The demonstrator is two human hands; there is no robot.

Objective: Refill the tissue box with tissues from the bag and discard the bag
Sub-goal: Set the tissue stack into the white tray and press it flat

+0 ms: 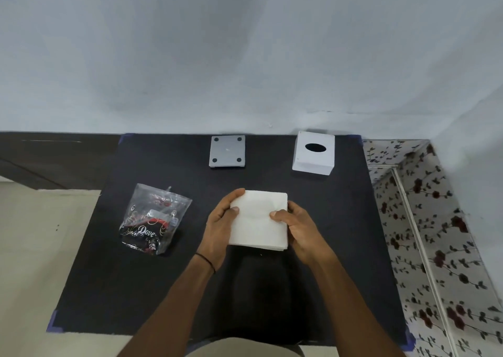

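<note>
Two hands grip one white tissue stack between them.
Left hand clasps its left edge, right hand its right; clear bag lies left of the left hand, tissue box beyond the right.

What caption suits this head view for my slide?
Both hands hold a tissue stack between bag and box.

A black mat covers the table, blue tape at its corners. On it, far right, stands a white tissue box with its oval slot up. Left of that, at the far edge, lies a grey square base. A clear bag lies near left.
</note>
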